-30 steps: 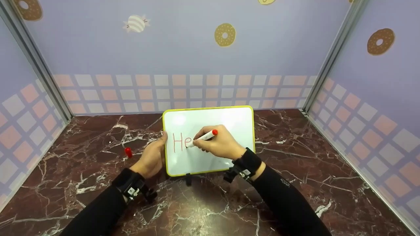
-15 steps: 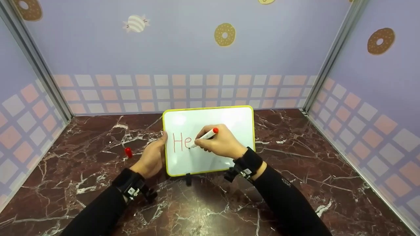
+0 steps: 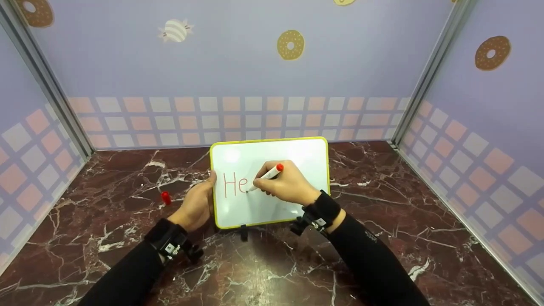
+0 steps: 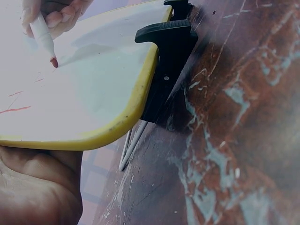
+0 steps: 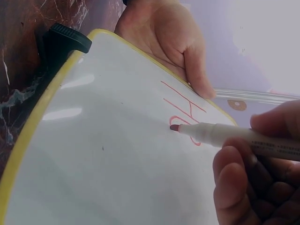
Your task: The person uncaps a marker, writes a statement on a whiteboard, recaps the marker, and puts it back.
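A whiteboard (image 3: 293, 152) with a yellow rim leans back on the table, red letters "He" (image 3: 230, 185) on its left part. My left hand (image 3: 197, 204) grips its left edge, thumb along the rim and the other fingers hidden behind. Pinched between thumb and fingers of my right hand (image 3: 289, 185) is a white marker (image 3: 268, 174) with a red end. In the right wrist view the marker's red tip (image 5: 175, 127) is right at the end of the "e". A red marker cap (image 3: 166, 197) lies on the table, left of my left hand.
Black clips of a stand (image 4: 171, 44) hold the board's lower edge, and a thin wire leg (image 4: 132, 147) shows behind it. The dark red marbled table (image 3: 272, 272) reaches patterned lilac walls (image 3: 238, 63) at the back and both sides.
My right hand has shifted slightly right with the marker, and the tail of the "e" is drawn a little longer. My left hand and the board have stayed in place.
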### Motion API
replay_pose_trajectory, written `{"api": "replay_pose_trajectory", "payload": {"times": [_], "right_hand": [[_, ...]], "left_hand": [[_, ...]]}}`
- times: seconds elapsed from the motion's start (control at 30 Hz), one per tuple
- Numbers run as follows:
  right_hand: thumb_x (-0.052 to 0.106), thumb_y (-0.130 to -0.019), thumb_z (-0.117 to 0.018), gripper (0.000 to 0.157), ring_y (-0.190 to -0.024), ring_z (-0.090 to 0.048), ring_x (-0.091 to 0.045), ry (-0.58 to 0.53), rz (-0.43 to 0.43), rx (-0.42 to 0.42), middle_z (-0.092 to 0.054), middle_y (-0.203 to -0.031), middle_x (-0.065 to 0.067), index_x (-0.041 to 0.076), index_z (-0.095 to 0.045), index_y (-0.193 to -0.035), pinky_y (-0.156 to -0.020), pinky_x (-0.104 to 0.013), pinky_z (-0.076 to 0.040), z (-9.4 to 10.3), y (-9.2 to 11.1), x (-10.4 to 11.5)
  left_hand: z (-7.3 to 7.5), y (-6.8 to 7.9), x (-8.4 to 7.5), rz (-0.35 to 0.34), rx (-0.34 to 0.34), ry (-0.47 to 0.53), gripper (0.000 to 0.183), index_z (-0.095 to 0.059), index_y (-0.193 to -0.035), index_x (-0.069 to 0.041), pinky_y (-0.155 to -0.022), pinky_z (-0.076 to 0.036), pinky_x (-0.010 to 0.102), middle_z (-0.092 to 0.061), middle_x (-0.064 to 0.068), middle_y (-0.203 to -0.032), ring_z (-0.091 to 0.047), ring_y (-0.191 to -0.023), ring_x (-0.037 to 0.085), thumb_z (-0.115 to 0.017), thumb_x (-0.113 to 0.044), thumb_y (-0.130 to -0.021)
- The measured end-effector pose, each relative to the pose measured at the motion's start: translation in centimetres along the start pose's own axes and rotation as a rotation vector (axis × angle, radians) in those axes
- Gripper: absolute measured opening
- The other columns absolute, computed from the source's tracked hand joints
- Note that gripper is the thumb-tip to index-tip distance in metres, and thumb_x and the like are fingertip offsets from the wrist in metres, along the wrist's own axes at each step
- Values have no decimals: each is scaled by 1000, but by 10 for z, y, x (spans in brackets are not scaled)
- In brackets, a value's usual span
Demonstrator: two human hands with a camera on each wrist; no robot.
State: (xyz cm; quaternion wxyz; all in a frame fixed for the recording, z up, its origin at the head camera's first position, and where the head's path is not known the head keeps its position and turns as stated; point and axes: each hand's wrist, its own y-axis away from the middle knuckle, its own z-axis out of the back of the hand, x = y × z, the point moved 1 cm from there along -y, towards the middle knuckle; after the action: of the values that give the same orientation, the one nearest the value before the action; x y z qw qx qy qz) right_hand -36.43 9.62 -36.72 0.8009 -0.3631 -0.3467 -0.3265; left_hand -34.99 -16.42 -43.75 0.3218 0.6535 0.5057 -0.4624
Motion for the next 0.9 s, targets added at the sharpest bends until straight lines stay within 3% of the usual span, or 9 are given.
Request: {"api": "replay_pose_trajectory", "payload": {"times": [0.33, 0.63, 0.9], "right_hand": [[10, -98, -77, 7, -56, -63, -15, -12, 27, -27, -74, -72, -5, 5, -79, -94, -50, -23, -48, 4, 0, -1], [9, -97, -76, 7, -58, -66, -20, -12, 86, -102, -74, -72, -3, 5, -79, -92, -51, -23, -52, 10, -1, 0], [5, -99, -77, 6, -60, -67, -25, -9, 169, -143, -76, -75, -4, 2, -78, -93, -51, -23, -53, 12, -1, 0]], "left_hand": [[-2, -1, 0, 16, -36, -7, 67, -58, -150, 5, -97, -64, 48, -78, 16, -126, -77, -111, 30, -37, -51, -121], [0, -1, 0, 20, -2, -16, 71, -53, -156, 4, -100, -63, 50, -75, 16, -131, -75, -117, 31, -36, -55, -120], [2, 1, -2, 23, -10, -37, 75, -50, -158, 5, -101, -63, 50, -75, 17, -132, -75, -118, 31, -35, -57, -119]]}}
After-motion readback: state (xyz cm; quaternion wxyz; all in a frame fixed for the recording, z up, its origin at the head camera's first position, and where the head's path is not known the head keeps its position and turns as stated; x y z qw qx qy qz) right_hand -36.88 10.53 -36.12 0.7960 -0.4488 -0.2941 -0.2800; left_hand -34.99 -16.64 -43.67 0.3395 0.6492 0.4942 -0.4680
